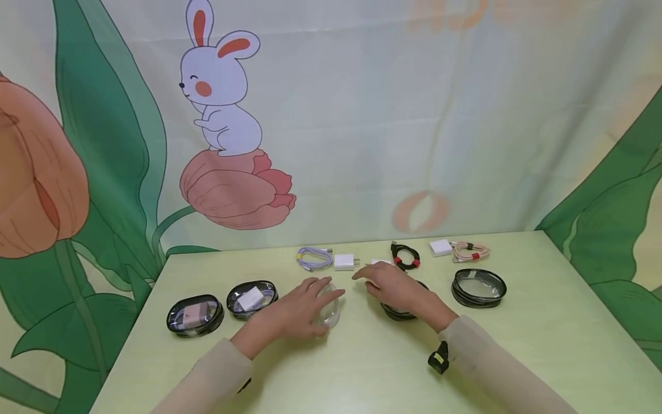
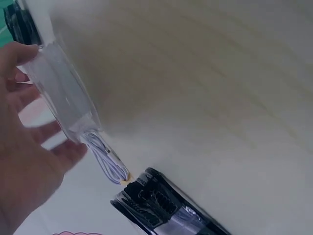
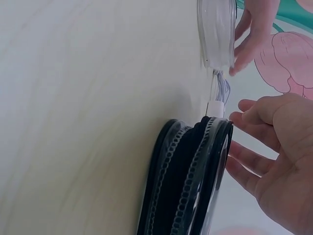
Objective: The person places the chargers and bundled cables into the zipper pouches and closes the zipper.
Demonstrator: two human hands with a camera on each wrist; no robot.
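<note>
My left hand [image 1: 297,307] grips a small clear case [image 1: 331,313] on the table, its thumb at the near end and its fingers spread toward the far end. In the left wrist view the see-through case [image 2: 66,93] spans from thumb to fingertips. My right hand [image 1: 395,286] hovers over a black-edged zip case [image 1: 398,314], its fingers loosely bent and pointing left. In the right wrist view those fingers [image 3: 249,161] lie close beside the case's black zipped rim [image 3: 188,176]. The right hand partly hides a white charger [image 1: 381,263] behind it.
Two filled black-edged cases [image 1: 195,315] [image 1: 252,299] stand at left, another black-edged case [image 1: 478,288] at right. Along the back lie a purple cable [image 1: 314,259], a white charger [image 1: 344,262], a black cable [image 1: 405,256], another charger [image 1: 441,248] and a pink cable [image 1: 470,251]. A printed curtain hangs behind.
</note>
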